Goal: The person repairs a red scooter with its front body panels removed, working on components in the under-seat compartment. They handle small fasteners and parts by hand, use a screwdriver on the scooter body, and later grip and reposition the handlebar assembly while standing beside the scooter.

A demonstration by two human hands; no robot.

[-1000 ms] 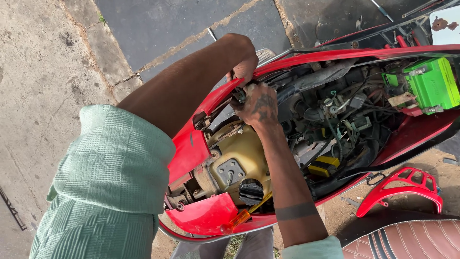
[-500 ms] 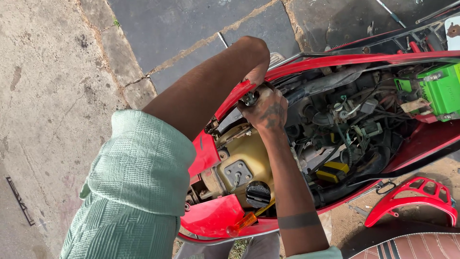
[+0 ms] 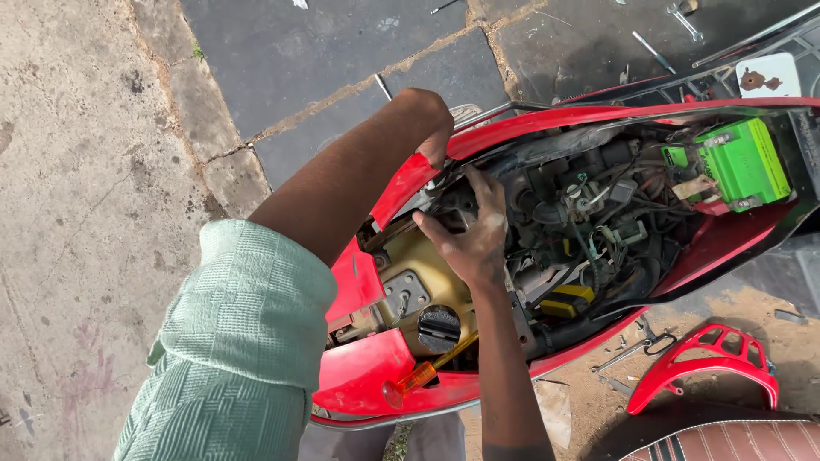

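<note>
Scooter body (image 3: pixel 547 119) long axis left-right; right hand (image 3: pixel 468 235) inside.

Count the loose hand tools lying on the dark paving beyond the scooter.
4, possibly more hidden: a thin rod above the left arm, a small tool at the top edge, a slim tool further right, and a spanner near the top right corner.

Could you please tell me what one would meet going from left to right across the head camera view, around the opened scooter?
Green sleeve → orange-handled screwdriver → black fuel cap → right hand → yellow part → loose red grab rail → green battery.
</note>
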